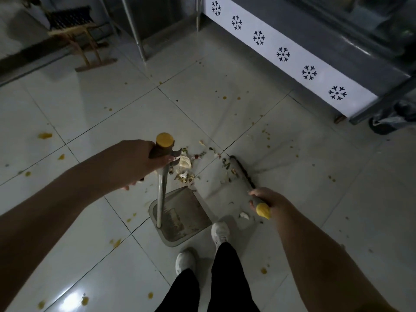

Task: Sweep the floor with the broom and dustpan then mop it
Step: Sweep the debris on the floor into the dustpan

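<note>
Our left hand (140, 162) grips the upright handle of the dustpan (190, 212), pinning it flat to the floor (90, 97), mouth toward the scrap pile (185, 168) just beyond it, while the broom (242, 173) rests at the pile's right edge, our right hand (270, 200) curled round its handle, ready, we judge, to drag everything in.

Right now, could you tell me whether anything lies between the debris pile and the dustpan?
Nothing visible does: only littered tile lies between the debris pile and the dustpan; the broom sits right of it.
</note>
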Tool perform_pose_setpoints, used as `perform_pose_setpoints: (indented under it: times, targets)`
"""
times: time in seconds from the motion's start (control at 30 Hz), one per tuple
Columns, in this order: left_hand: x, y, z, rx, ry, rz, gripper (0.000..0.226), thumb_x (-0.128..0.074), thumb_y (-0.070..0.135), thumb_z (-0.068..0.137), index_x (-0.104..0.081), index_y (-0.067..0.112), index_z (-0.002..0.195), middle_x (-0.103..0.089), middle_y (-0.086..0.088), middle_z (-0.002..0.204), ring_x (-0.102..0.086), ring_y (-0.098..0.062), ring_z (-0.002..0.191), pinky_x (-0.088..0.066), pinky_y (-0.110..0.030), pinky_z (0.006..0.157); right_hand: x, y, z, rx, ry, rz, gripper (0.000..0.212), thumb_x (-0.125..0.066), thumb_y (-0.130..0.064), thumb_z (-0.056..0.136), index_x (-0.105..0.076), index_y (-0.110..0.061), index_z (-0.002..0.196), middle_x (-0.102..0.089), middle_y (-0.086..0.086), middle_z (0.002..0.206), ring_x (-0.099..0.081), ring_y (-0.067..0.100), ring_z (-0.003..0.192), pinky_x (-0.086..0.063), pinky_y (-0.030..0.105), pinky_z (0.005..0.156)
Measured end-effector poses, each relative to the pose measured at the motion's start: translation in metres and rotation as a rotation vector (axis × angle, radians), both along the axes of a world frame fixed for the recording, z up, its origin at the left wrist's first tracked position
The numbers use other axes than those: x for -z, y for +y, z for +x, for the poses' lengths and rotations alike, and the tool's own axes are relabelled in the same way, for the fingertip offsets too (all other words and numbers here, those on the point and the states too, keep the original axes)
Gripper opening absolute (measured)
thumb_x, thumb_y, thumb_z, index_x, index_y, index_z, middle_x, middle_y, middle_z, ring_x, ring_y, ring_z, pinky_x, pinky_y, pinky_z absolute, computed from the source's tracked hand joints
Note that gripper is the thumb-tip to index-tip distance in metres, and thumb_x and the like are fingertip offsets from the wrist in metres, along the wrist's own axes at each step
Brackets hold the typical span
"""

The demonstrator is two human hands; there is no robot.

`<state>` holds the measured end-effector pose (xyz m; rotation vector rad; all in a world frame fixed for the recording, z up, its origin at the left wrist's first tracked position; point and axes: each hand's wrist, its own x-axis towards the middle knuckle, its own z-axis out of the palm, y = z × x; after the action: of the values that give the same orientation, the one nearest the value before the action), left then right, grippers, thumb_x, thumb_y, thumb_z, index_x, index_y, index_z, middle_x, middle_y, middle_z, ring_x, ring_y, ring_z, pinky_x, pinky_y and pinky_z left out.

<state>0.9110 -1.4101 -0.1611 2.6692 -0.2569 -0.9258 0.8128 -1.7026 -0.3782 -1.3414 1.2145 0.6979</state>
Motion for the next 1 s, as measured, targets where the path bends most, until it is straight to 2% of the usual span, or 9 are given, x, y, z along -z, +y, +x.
perform_pose_setpoints:
  times: [0.1,0.2,0.37,0.47,0.57,0.73,0.8,0.93,1.0]
  targets:
    - [0.001,0.006,-0.009,0.048,-0.001,-0.003,0.034,-0.046,0.051,0.088,-0.056,0.02,0.097,-0.049,0.0,0.048,-0.042,-0.003,0.026,-0.033,-0.011,0.028,-0.007,0.026,-0.007,0.081,0.007,0.096,0.013,-0.041,-0.011,0.1,-0.048,0.0,0.104,-0.046,0.012,0.074,-0.047,0.019,0.062,-0.042,0.026,0.054]
    - [0.002,0.006,-0.016,0.079,0.025,0.006,0.034,-0.045,0.051,0.089,-0.056,0.02,0.092,-0.049,0.0,0.05,-0.046,-0.006,0.033,-0.036,-0.012,0.03,-0.016,0.023,-0.014,0.203,-0.008,0.201,0.021,-0.043,-0.016,0.099,-0.046,-0.005,0.081,-0.044,0.007,0.071,-0.052,0.013,0.042,-0.041,0.017,0.033]
    - [0.002,-0.001,-0.022,0.098,0.034,-0.008,0.033,-0.046,0.051,0.089,-0.057,0.021,0.092,-0.046,0.002,0.048,-0.044,-0.003,0.026,-0.034,-0.011,0.029,-0.035,-0.004,-0.024,0.277,0.0,0.22,0.028,-0.044,-0.017,0.099,-0.04,-0.008,0.073,-0.046,0.007,0.036,-0.046,0.011,0.022,-0.036,0.013,0.026]
    - [0.003,-0.007,-0.026,0.101,0.031,-0.009,0.032,-0.046,0.052,0.088,-0.056,0.022,0.092,-0.045,0.003,0.046,-0.041,-0.003,0.022,-0.033,-0.012,0.029,-0.036,-0.022,-0.03,0.171,-0.027,0.09,0.032,-0.044,-0.018,0.099,-0.046,-0.003,0.072,-0.051,0.009,0.047,-0.05,0.013,0.029,-0.037,0.012,0.028]
    - [0.005,-0.013,-0.029,0.095,0.036,-0.013,0.029,-0.046,0.053,0.087,-0.054,0.025,0.084,-0.047,0.003,0.046,-0.041,-0.003,0.022,-0.034,-0.012,0.03,-0.026,-0.053,-0.04,0.132,-0.006,-0.015,0.025,-0.045,-0.017,0.1,-0.05,0.004,0.088,-0.051,0.015,0.068,-0.049,0.021,0.054,-0.043,0.02,0.037]
    - [0.005,-0.035,-0.031,0.076,0.015,0.026,0.023,-0.045,0.052,0.087,-0.047,0.032,0.076,-0.049,0.002,0.049,-0.044,-0.004,0.03,-0.034,-0.012,0.03,0.004,-0.106,-0.06,0.238,0.009,-0.046,0.015,-0.049,-0.016,0.098,-0.051,-0.001,0.102,-0.048,0.009,0.072,-0.046,0.02,0.059,-0.047,0.025,0.047]
    - [0.005,-0.044,-0.032,0.052,0.018,0.024,0.023,-0.045,0.052,0.087,-0.046,0.034,0.074,-0.05,0.001,0.05,-0.047,-0.005,0.034,-0.035,-0.013,0.03,0.014,-0.114,-0.067,0.221,0.034,-0.054,0.011,-0.045,-0.014,0.1,-0.048,-0.003,0.101,-0.046,0.009,0.072,-0.044,0.02,0.06,-0.048,0.019,0.038]
    - [0.007,-0.064,-0.037,0.02,0.022,0.01,0.024,-0.046,0.053,0.086,-0.047,0.033,0.072,-0.051,0.0,0.05,-0.047,-0.007,0.036,-0.036,-0.013,0.03,0.021,-0.112,-0.064,0.138,0.012,-0.036,0.013,-0.042,-0.007,0.098,-0.05,0.002,0.093,-0.05,0.015,0.076,-0.053,0.025,0.071,-0.046,0.033,0.06]
    - [0.009,-0.078,-0.045,0.034,0.019,0.013,0.025,-0.046,0.053,0.086,-0.046,0.033,0.072,-0.05,0.001,0.048,-0.045,-0.005,0.033,-0.035,-0.013,0.03,0.017,-0.104,-0.06,0.093,0.003,0.005,0.024,-0.041,-0.003,0.097,-0.049,0.001,0.075,-0.047,0.016,0.072,-0.052,0.026,0.068,-0.043,0.031,0.055]
